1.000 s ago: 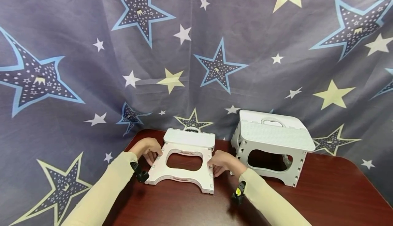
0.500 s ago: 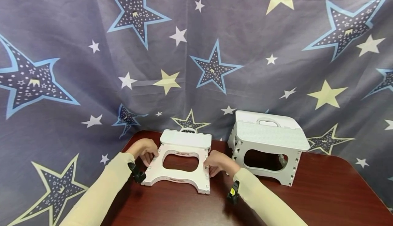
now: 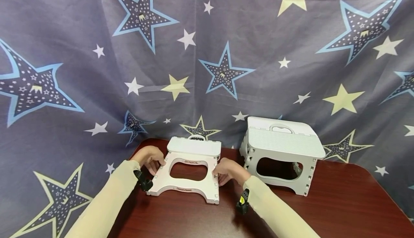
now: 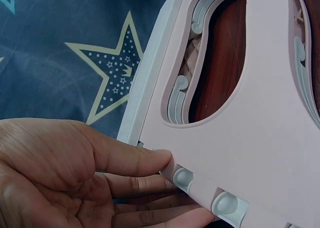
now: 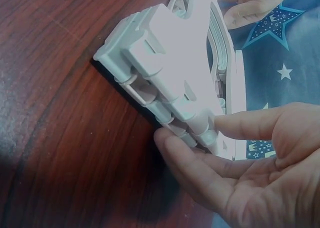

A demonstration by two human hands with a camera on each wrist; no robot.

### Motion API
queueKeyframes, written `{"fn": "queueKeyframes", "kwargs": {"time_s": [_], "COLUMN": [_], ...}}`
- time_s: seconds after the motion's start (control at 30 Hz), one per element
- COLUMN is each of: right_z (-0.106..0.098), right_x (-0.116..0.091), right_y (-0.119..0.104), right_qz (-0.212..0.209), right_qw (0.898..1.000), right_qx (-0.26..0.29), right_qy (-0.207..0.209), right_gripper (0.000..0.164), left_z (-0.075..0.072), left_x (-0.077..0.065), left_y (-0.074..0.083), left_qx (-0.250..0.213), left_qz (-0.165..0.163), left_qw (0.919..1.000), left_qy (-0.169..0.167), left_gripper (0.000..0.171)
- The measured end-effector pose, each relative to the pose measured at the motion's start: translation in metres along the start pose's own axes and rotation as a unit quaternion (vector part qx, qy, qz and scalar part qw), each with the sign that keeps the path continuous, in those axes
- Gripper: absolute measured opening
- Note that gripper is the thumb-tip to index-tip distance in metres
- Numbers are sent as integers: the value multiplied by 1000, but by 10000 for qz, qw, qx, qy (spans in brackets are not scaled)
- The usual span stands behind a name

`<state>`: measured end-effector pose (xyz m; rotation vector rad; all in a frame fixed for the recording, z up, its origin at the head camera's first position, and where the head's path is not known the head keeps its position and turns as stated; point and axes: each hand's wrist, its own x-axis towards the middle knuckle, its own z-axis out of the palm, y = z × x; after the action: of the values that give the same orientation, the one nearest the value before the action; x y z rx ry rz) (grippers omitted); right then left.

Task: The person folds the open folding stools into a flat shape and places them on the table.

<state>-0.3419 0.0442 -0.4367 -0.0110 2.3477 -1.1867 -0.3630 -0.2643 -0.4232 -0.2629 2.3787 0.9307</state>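
A folding step stool (image 3: 185,185), pale pink and white, is folded flat with its carry handle (image 3: 196,136) toward the curtain. My left hand (image 3: 151,159) grips its left edge, thumb on the top face and fingers underneath, as the left wrist view shows at the hinge knobs (image 4: 227,204). At the opposite edge my right hand (image 3: 229,171) holds the stool the same way. In the right wrist view the right thumb lies over the hinged side (image 5: 175,100) and the fingertips (image 5: 162,135) reach below it. The stool is close over the table.
A second, larger white folding stool (image 3: 284,141) stands unfolded on the dark red wooden table (image 3: 349,202), right of my right hand. A grey curtain (image 3: 106,65) with printed stars hangs directly behind the table's back edge.
The whole head view has shifted slightly left. Both hands keep their hold on the folded stool, which stays in nearly the same place beside the standing one.
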Motion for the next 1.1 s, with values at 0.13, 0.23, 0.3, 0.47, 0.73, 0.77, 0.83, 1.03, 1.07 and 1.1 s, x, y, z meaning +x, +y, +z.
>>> {"fn": "queueKeyframes", "kwargs": {"time_s": [0.13, 0.23, 0.3, 0.47, 0.73, 0.77, 0.83, 1.03, 1.07, 1.1], "right_z": [0, 1, 3, 6, 7, 7, 7, 6, 6, 6], "right_x": [1, 1, 1, 2, 1, 1, 0, 0, 1, 1], "right_y": [0, 0, 0, -2, -2, -2, -2, -3, -4, -4], "right_qz": [29, 46, 63, 83, 61, 53, 61, 83, 93, 100], "right_qw": [10000, 10000, 9999, 9998, 9997, 9997, 9997, 9997, 9998, 9998], "right_qx": [-1, 32, 84, 206, 246, 240, 226, 151, 133, 121], "right_qy": [10, 23, 3, -13, 67, 84, 115, 149, 147, 149], "right_gripper": [12, 11, 10, 9, 11, 11, 11, 11, 11, 11], "left_z": [0, -1, -2, -3, -3, -3, -3, -4, -4, -4], "left_x": [0, 0, 0, 0, -1, -1, -1, 0, 1, 1], "left_y": [0, 0, -1, -3, -3, -3, -2, -3, -4, -4], "left_qx": [-6, 28, 57, 58, 102, 105, 97, 47, 32, 13], "left_qz": [-31, -50, -65, -57, -38, -32, -20, -45, -54, -62], "left_qw": [10000, 10000, 10000, 10000, 9999, 9999, 9999, 9999, 9999, 9998], "left_qy": [23, 49, 42, 29, 96, 99, 100, 144, 154, 162], "left_gripper": [25, 25, 26, 26, 27, 28, 28, 24, 24, 23]}}
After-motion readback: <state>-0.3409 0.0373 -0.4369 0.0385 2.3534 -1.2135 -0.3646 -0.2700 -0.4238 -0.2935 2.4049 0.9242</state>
